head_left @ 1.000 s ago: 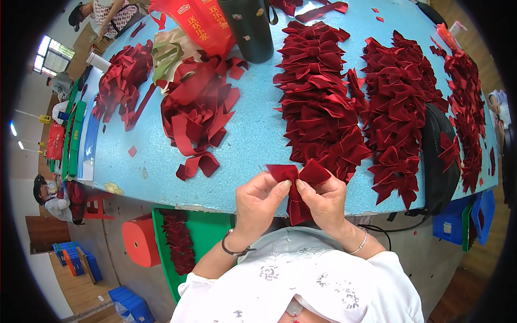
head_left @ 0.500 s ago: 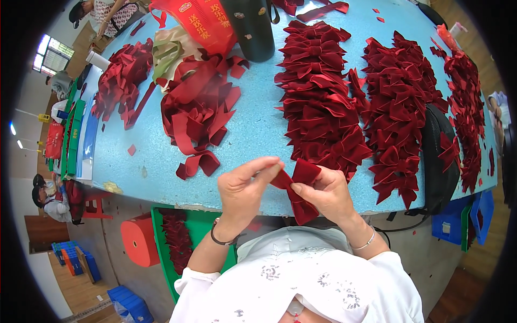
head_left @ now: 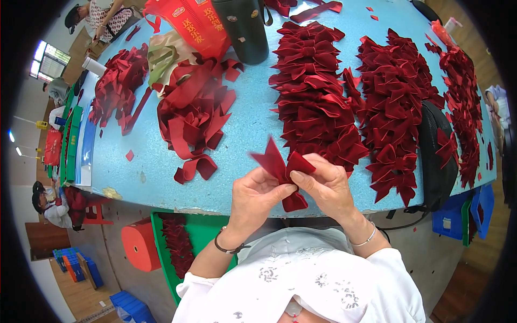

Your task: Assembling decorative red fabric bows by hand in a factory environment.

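Between my two hands, just above the table's near edge, is a dark red velvet ribbon bow (head_left: 293, 200). Its pointed tails stick up and away from me. My left hand (head_left: 257, 195) pinches the bow from the left, thumb across its middle. From the right, my right hand (head_left: 326, 185) grips a loop with thumb and fingers; the fingertips of both hands nearly meet at the centre. Beyond them lies a long stack of red velvet bows (head_left: 315, 102). Loose red ribbon strips (head_left: 196, 107) lie heaped to the left of it.
More bow stacks (head_left: 392, 107) fill the blue table's (head_left: 237, 129) right side, beside a black bag (head_left: 439, 156). At the back stand a dark tumbler (head_left: 242, 32) and a red plastic bag (head_left: 188, 24). Below the edge are a green crate (head_left: 207, 229) and a red roll (head_left: 140, 245). Other people work at left.
My left hand has come down and right, from pulling one ribbon end out to pinching the bow's middle. The tails now point upward. My right hand keeps its grip.
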`<state>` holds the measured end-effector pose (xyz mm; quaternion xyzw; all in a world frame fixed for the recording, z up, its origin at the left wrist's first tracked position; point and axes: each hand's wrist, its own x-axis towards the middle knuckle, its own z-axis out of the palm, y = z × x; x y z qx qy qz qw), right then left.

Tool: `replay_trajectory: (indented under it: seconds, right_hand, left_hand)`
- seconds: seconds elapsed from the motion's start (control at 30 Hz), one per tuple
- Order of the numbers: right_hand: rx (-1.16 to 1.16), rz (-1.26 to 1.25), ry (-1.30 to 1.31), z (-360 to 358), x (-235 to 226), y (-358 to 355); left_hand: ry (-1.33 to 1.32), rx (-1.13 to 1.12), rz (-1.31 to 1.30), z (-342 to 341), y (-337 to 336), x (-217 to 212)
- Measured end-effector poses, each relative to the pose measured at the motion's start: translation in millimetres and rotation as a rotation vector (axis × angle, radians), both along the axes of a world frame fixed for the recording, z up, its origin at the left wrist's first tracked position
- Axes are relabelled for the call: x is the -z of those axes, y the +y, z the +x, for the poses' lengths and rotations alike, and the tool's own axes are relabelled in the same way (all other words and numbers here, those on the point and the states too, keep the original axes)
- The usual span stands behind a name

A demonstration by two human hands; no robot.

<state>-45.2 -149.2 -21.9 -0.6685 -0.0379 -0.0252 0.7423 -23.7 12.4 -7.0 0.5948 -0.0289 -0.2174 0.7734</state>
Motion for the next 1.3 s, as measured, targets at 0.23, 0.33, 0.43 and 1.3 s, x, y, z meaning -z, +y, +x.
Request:
replay_trajectory:
  seconds: [0.23, 0.33, 0.43, 1.3]
  right_hand:
    - [-0.022, 0.053, -0.046, 5.3, 5.9, -4.8]
    - [-0.022, 0.159, -0.035, 5.3, 11.9, -3.8]
    - [-0.010, 0.218, 0.015, 5.3, 12.2, -3.5]
    - [0.027, -0.076, 0.012, 2.7, -7.5, -22.6]
  left_hand:
    - [0.019, 0.075, 0.110, 0.0, 0.5, -1.7]
    - [-0.053, 0.104, 0.163, 2.2, 0.5, 0.3]
    - [-0.098, 0.134, 0.223, 4.1, 0.2, -4.5]
    - [-0.344, -0.301, 0.136, 19.3, 28.0, -13.5]
